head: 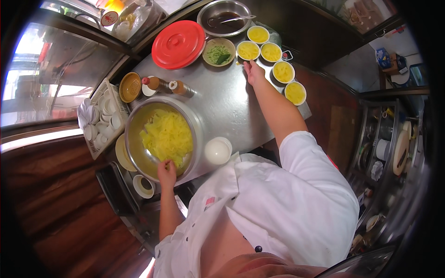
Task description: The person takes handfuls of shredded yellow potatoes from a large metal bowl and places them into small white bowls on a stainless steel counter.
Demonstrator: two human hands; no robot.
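On the left, a large steel bowl [130, 139] holds a heap of yellow noodle-like strips [168, 135]. My left hand [167, 173] is over its near rim, fingers bent together beside the strips; whether they pinch any is unclear. My right hand [254, 72] reaches across the metal table [229, 104], fingers spread, its fingertips at the near edge of a white cup [248, 58] filled with yellow strips. Several like cups, such as this one [295, 93], stand around and to the right of it. A stack of white cups [218, 151] is beside the steel bowl.
Along the far side are a red lid [179, 45], a bowl of shredded greens [219, 52] and a steel basin of dark liquid with a ladle [226, 19]. Two bottles [156, 84] stand behind the large bowl. A plastic basket of small white dishes [104, 121] is at left.
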